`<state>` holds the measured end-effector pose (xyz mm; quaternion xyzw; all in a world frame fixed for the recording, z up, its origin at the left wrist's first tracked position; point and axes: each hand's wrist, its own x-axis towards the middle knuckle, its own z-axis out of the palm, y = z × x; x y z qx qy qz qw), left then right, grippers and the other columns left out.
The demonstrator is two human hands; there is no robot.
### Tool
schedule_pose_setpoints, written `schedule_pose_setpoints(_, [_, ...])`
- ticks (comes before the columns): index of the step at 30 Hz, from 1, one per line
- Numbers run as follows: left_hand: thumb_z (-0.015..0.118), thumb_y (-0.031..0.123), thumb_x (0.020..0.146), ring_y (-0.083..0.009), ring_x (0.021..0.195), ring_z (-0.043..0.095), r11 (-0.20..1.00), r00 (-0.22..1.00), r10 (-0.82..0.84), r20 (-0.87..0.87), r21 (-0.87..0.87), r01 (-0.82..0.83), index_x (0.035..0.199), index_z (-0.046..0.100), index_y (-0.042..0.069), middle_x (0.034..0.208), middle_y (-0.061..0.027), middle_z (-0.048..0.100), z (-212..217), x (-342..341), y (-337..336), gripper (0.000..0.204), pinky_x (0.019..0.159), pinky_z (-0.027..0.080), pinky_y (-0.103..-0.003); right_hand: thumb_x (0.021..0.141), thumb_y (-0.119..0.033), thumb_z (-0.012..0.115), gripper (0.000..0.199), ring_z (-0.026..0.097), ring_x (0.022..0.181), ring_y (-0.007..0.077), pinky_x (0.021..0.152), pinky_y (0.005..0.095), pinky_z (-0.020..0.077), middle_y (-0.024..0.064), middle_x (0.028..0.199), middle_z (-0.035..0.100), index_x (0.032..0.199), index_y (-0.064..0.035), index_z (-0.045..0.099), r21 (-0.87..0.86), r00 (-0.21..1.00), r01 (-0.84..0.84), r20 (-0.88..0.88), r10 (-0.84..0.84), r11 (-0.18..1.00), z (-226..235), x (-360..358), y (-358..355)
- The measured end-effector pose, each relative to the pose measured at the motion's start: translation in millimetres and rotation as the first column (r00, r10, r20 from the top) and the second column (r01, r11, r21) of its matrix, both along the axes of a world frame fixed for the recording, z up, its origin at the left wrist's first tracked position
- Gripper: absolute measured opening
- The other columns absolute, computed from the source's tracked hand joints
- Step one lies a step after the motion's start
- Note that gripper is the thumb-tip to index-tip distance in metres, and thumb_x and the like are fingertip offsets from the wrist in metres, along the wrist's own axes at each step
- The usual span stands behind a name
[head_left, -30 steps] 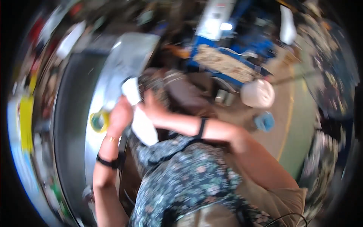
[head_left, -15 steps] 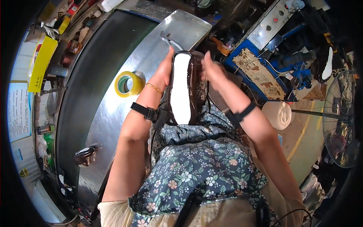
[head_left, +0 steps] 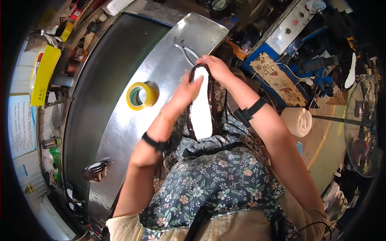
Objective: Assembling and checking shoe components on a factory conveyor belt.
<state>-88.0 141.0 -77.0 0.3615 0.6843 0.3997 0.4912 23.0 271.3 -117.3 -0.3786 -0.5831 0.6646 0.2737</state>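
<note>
A dark brown shoe upper with a white insole face [head_left: 201, 108] stands on end against my lap, sole side toward me. My right hand [head_left: 219, 67] grips its far tip from above. My left hand [head_left: 185, 93] lies flat against the left edge of the white face, fingers stretched out. Both wrists wear black bands. Just left of the shoe, a roll of yellow tape [head_left: 140, 95] lies on the shiny metal table [head_left: 120, 132]. Metal pliers [head_left: 185, 49] rest on the table beyond the shoe's tip.
A dark conveyor belt [head_left: 104, 76] runs along the table's left side. A small dark shoe part [head_left: 94, 169] lies at the table edge. A blue machine with a grey control box [head_left: 293, 28] stands at right, beside a white jug [head_left: 297, 120] and a fan [head_left: 366, 132].
The view settled from a blurred swing onto the table. The shoe went from held up near my face to standing upright in my lap, and my left hand slid onto its white face.
</note>
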Motion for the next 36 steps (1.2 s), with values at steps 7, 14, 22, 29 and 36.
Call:
schedule_pose_setpoints(7, [0.073, 0.001, 0.083, -0.0201, 0.122, 0.053, 0.995, 0.576, 0.075, 0.814, -0.101, 0.014, 0.147, 0.033, 0.008, 0.132, -0.0069, 0.056, -13.7, 29.1, -118.7, 0.076, 0.104, 0.043, -0.034, 0.104, -0.036, 0.042, 0.045, 0.06, 0.089, 0.0137, 0.086, 0.0288, 0.0465, 0.0083, 0.097, 0.067, 0.104, -0.0001, 0.069, -0.286, 0.997, -0.041, -0.074, 0.021, 0.957, -3.5, 5.6, 15.4])
schedule_pose_setpoints(14, [0.07, 0.004, 0.078, -0.0316, 0.119, 0.057, 0.976, 0.805, 0.073, 0.589, 0.122, -0.178, 0.149, 0.028, 0.007, 0.13, -0.0169, 0.055, 36.6, 5.6, -80.2, 0.083, 0.097, 0.049, -0.041, 0.09, -0.036, 0.065, 0.044, 0.064, 0.108, 0.0328, 0.093, 0.0377, 0.0494, 0.0227, 0.111, 0.067, 0.115, 0.0009, 0.064, 0.545, 0.947, -0.054, 0.295, -0.131, 0.836, 72.4, 118.3, 91.0])
schedule_pose_setpoints(22, [0.069, 0.03, 0.081, -0.0587, 0.135, 0.025, 0.868, 0.023, -0.335, -0.942, -0.299, 0.397, 0.142, 0.048, 0.012, 0.149, -0.0411, 0.02, -20.7, -1.1, -92.5, 0.067, 0.113, 0.024, -0.059, 0.07, -0.042, 0.077, 0.075, 0.055, 0.117, 0.0399, 0.094, 0.0474, 0.048, 0.019, 0.134, 0.049, 0.135, -0.0153, 0.053, 0.868, -0.137, -0.039, 0.487, -0.863, 0.496, 262.3, 404.2, 132.1])
schedule_pose_setpoints(29, [0.068, 0.019, 0.086, -0.0437, 0.127, 0.049, 0.892, 0.789, -0.199, -0.581, 0.227, 0.392, 0.13, 0.056, 0.0, 0.133, -0.0275, 0.054, 17.9, 37.4, -65.3, 0.05, 0.108, 0.038, -0.048, 0.063, -0.027, 0.075, 0.08, 0.05, 0.118, 0.0451, 0.102, 0.0468, 0.0428, 0.0204, 0.151, 0.033, 0.139, -0.0188, 0.051, 0.942, -0.028, 0.268, 0.219, -0.975, 0.204, 214.9, 410.9, 113.9])
schedule_pose_setpoints(36, [0.056, 0.029, 0.1, -0.0208, 0.127, 0.05, 0.876, 0.965, -0.177, 0.191, 0.478, 0.066, 0.143, 0.042, -0.002, 0.14, -0.0125, 0.051, 55.7, 89.5, -4.6, 0.055, 0.109, 0.038, -0.034, 0.059, -0.022, 0.085, 0.095, 0.029, 0.143, 0.0372, 0.115, 0.0439, 0.0273, 0.0221, 0.156, 0.025, 0.142, -0.0068, 0.043, 0.846, 0.812, 0.419, -0.186, -0.553, 0.33, 149.7, 261.4, -28.9])
